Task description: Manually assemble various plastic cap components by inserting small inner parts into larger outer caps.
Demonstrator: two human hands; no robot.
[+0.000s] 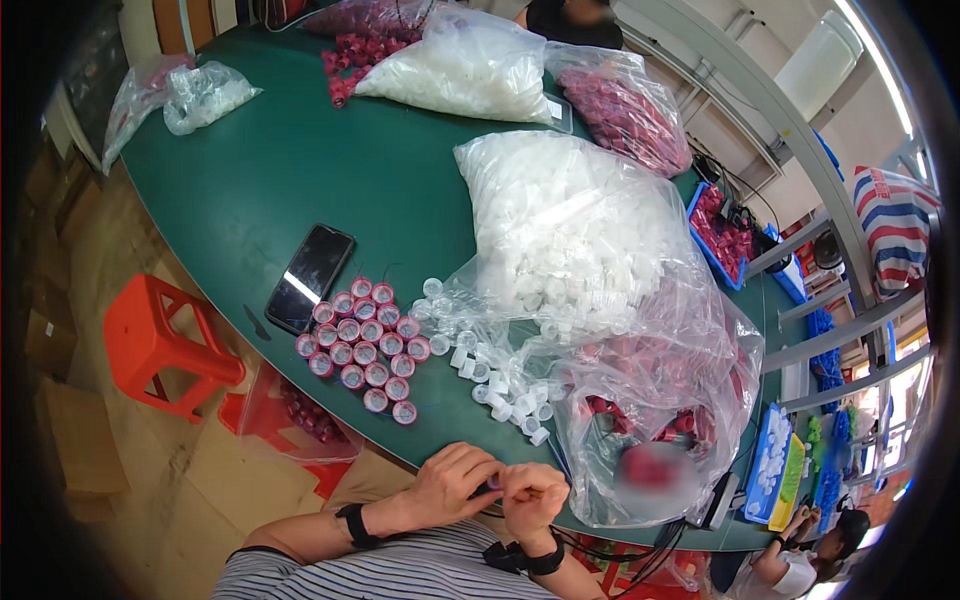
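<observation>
My left hand (455, 485) and my right hand (532, 495) meet at the near edge of the green table (290, 170), fingers pinched together around a small cap-like part (494, 486) that is mostly hidden between them. Just beyond them lie loose white caps (500, 385) spilling from a big clear bag of white caps (565, 235). A neat cluster of red caps with white inserts (362, 345) stands to the left of the loose ones. A clear bag of red caps (650, 420) lies open to the right of my hands.
A black phone (310, 277) lies beside the red-cap cluster. More bags of white caps (470, 70) and red caps (625, 115) sit farther back. A red stool (160, 345) stands on the floor at left. Another person (800, 565) sits at lower right.
</observation>
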